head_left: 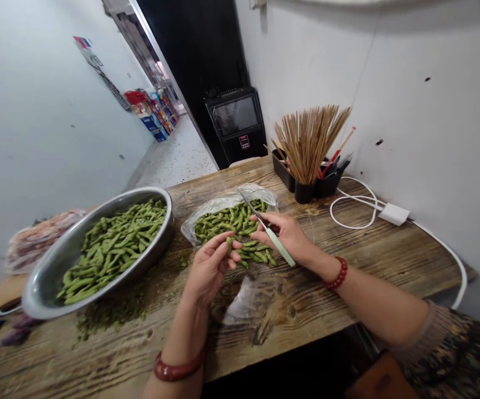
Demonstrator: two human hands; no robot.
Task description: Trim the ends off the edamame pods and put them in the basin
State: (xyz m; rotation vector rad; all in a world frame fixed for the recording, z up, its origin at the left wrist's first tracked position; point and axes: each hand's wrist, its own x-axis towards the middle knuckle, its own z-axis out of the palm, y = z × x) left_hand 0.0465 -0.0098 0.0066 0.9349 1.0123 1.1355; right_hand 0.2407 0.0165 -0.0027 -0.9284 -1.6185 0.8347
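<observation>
My left hand (207, 267) pinches a green edamame pod (228, 244) between thumb and fingers. A knife (280, 247) with a pale green handle is gripped in my right hand (293, 235), its narrow blade pointing up and away to the left. Beyond both hands lies a clear plastic bag (190, 226), open and full of edamame pods. Some loose pods (260, 255) lie at its near side, just under the knife. To the left stands a large metal basin (36, 293) with a heap of edamame pods (113, 249) in it.
Green trimmings (115, 310) are scattered on the wooden table (306, 316) beside the basin. A bag of pinkish food (42, 238) sits behind it. At the back right, a black holder (305, 193) bears wooden skewers (310, 144). A white cable (439, 237) runs along the wall.
</observation>
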